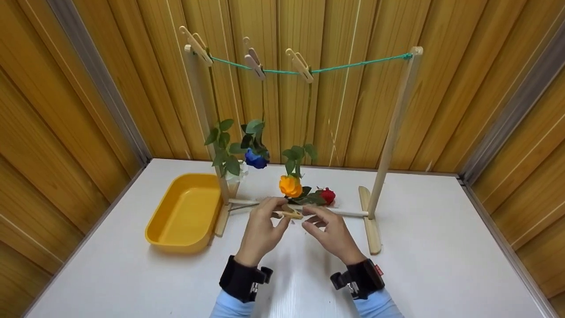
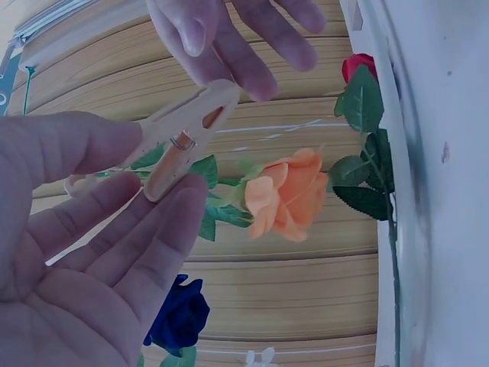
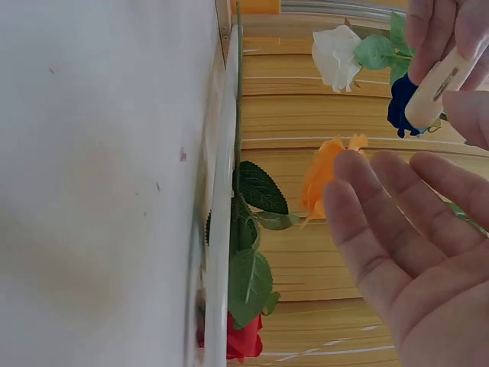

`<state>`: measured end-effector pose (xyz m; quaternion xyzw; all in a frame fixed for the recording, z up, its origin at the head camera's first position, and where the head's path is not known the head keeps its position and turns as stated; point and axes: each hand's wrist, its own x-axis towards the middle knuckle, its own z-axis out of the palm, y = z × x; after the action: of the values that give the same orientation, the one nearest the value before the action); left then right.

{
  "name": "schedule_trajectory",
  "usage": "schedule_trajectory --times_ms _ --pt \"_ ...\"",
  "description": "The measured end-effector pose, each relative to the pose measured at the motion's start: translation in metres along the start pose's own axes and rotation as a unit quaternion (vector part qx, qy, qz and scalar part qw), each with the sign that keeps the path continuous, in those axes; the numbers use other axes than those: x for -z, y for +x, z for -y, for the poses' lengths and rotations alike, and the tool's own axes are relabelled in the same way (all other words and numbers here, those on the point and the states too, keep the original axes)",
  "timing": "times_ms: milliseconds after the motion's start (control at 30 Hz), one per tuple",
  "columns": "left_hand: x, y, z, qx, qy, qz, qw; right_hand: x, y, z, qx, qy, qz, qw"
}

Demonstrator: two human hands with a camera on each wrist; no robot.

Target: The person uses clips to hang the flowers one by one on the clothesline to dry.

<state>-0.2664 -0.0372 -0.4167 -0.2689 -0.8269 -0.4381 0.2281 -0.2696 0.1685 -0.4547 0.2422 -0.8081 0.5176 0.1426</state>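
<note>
Between thumb and fingers, my left hand (image 1: 265, 225) pinches a light wooden-coloured clothespin (image 2: 183, 141). My right hand (image 1: 333, 232) is just to its right, fingers loosely bent and apart from the clothespin, holding nothing. Beyond the hands a red rose (image 1: 327, 196) lies on the table along the rack's bottom bar, its stem pointing left. An orange rose (image 1: 290, 186) hangs head down just above, from a clothespin (image 1: 300, 65) on the green line. Left of it hang a blue rose (image 1: 256, 158) and a white rose (image 3: 336, 57), the white one mostly hidden in the head view.
The wooden rack has a left post (image 1: 201, 101) and a right post (image 1: 395, 132) with a green cord (image 1: 344, 65) strung between. A yellow tray (image 1: 183, 245) stands at the left by the rack's foot. Wood-patterned walls (image 1: 441, 88) enclose the white table (image 1: 441, 265).
</note>
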Motion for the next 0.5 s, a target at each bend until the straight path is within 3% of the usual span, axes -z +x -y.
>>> schedule_trajectory --times_ms 233,500 --pt "-0.010 -0.004 -0.001 0.011 -0.046 0.030 0.9984 -0.002 -0.004 0.000 0.019 0.001 -0.011 1.000" --pt "-0.013 -0.007 0.000 0.017 -0.007 0.066 0.9976 0.004 -0.005 0.002 0.005 -0.002 -0.015 1.000"
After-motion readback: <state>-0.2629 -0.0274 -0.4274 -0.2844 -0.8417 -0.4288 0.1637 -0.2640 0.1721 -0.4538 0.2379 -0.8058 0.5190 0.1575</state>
